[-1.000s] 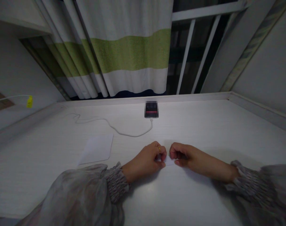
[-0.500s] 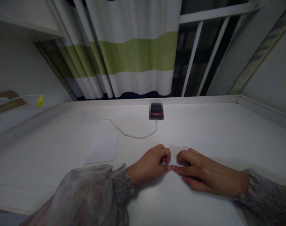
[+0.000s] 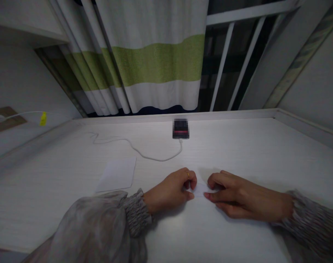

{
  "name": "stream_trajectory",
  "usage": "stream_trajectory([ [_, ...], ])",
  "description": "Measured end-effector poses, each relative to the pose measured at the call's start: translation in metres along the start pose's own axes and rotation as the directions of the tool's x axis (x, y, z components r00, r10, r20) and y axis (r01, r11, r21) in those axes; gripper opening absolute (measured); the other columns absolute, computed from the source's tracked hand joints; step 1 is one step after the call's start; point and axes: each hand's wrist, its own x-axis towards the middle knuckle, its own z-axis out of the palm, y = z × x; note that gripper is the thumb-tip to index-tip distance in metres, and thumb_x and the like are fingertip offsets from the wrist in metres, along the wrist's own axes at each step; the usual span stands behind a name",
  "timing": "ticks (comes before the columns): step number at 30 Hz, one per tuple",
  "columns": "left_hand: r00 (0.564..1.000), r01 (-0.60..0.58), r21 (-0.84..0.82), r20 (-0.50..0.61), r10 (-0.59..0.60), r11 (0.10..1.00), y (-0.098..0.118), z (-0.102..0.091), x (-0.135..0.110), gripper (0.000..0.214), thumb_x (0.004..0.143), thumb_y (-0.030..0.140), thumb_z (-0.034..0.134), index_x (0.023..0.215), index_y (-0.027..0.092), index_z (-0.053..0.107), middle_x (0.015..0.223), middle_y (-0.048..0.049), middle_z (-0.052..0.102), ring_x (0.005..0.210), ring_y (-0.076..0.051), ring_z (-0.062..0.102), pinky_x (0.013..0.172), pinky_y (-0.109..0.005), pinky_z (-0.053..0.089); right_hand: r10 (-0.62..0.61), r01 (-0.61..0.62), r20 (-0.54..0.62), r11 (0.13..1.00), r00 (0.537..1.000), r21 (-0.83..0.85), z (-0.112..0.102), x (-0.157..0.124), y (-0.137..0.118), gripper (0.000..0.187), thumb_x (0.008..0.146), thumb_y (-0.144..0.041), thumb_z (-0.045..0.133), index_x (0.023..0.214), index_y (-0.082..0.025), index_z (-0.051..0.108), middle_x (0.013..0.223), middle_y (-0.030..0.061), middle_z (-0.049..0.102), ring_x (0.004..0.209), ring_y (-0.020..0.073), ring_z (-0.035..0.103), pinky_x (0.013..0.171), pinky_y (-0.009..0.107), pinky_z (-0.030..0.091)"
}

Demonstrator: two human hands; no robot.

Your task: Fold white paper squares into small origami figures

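White paper point(image 3: 200, 190), thin and small, lies on the table point(image 3: 180, 237) between my two hands.
My left grip point(image 3: 173, 191) pinches its left end between thumb and curled finger; my right grip point(image 3: 237, 194) has fingertips against its right side, the thumb apart below, and whether they clasp it I cannot tell. I judge it nearly weightless, crisp enough to take a crease, easy to crumple and a little slippery on this smooth, pale, faintly grained top, so edges and corners are the places to hold. Beyond my gauzy grey left sleeve point(image 3: 92, 223), with its ruched cuff, lies a flat, four-sided white sheet point(image 3: 117, 174); a slim white cable point(image 3: 158, 160) curves behind.
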Motion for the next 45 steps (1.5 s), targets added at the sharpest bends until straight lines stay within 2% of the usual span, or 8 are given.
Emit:
stream_trajectory([
  [8,1.000,-0.026,0.007,0.001,0.026,1.000,-0.005,0.000,0.000,0.021,0.063,0.002,0.056,0.072,0.017,0.044,0.076,0.0020,0.047,0.072,-0.012,0.043,0.067,-0.023,0.036,0.072,-0.069,-0.007,0.976,0.997,0.206,0.000,-0.001,0.003,0.028,0.086,-0.020,0.041,0.069,-0.013,0.063,0.090,0.0079,0.050,0.074,0.0123,0.052,0.069,0.026,0.044],
  [12,0.998,-0.067,0.010,0.004,0.067,0.998,-0.008,-0.001,-0.003,0.020,0.065,0.005,0.056,0.079,0.017,0.046,0.081,0.0000,0.050,0.075,-0.013,0.046,0.069,-0.025,0.038,0.095,-0.060,-0.138,0.970,0.986,0.238,0.002,-0.002,0.008,0.025,0.086,-0.021,0.040,0.081,-0.014,0.063,0.090,0.0083,0.050,0.074,0.0126,0.051,0.066,0.026,0.045],
  [15,0.984,-0.178,0.060,0.002,0.178,0.982,-0.011,-0.001,-0.006,0.019,0.069,0.007,0.055,0.084,0.017,0.048,0.088,-0.0024,0.052,0.081,-0.014,0.048,0.075,-0.027,0.040,0.080,-0.050,-0.192,0.987,0.978,0.155,0.004,0.000,0.007,0.025,0.085,-0.018,0.040,0.103,-0.016,0.058,0.096,0.0101,0.052,0.085,0.0160,0.051,0.073,0.030,0.046],
  [19,0.946,-0.308,0.142,-0.055,0.318,0.941,-0.013,0.001,-0.007,0.019,0.073,0.006,0.050,0.089,0.017,0.053,0.101,-0.0067,0.052,0.095,-0.016,0.047,0.086,-0.031,0.038,0.051,-0.055,-0.177,0.998,0.983,-0.023,0.009,0.004,-0.002,0.024,0.083,-0.015,0.042,0.097,-0.016,0.061,0.091,0.0103,0.054,0.085,0.0189,0.051,0.076,0.035,0.044],
  [23,0.919,-0.300,0.227,-0.192,0.345,0.926,-0.017,0.004,-0.004,0.020,0.077,0.007,0.046,0.091,0.016,0.056,0.106,-0.0093,0.050,0.100,-0.018,0.046,0.089,-0.036,0.038,0.096,-0.118,-0.181,0.986,0.979,-0.115,0.014,0.003,-0.013,0.021,0.083,-0.017,0.044,0.093,-0.014,0.062,0.083,0.0096,0.055,0.078,0.0196,0.051,0.070,0.035,0.045],
  [28,0.903,-0.220,0.289,-0.300,0.307,0.932,-0.020,0.006,-0.001,0.014,0.077,0.010,0.049,0.086,0.015,0.058,0.093,-0.0072,0.053,0.089,-0.017,0.049,0.081,-0.032,0.042,0.118,-0.154,-0.188,0.970,0.975,-0.186,0.020,0.002,-0.020,0.019,0.083,-0.021,0.046,0.089,-0.013,0.062,0.079,0.0090,0.055,0.075,0.0200,0.051,0.070,0.036,0.044],
  [39,0.929,-0.224,0.339,-0.210,0.306,0.914,-0.014,0.009,-0.004,0.022,0.077,0.013,0.048,0.093,0.016,0.063,0.089,-0.0066,0.063,0.086,-0.018,0.053,0.082,-0.034,0.040,0.009,-0.044,-0.166,0.978,0.986,-0.204,0.023,0.006,-0.034,0.023,0.083,-0.021,0.046,0.100,-0.011,0.059,0.078,0.0091,0.055,0.073,0.0193,0.049,0.067,0.034,0.042],
  [45,0.941,-0.242,0.270,-0.169,0.293,0.932,-0.014,0.008,-0.005,0.042,0.076,0.013,0.050,0.117,0.019,0.047,0.097,-0.0039,0.063,0.090,-0.017,0.051,0.084,-0.034,0.039,-0.045,0.018,-0.222,0.992,0.974,-0.122,0.021,0.003,-0.025,0.023,0.085,-0.018,0.042,0.101,-0.014,0.059,0.082,0.0096,0.054,0.075,0.0177,0.048,0.066,0.031,0.042],
])
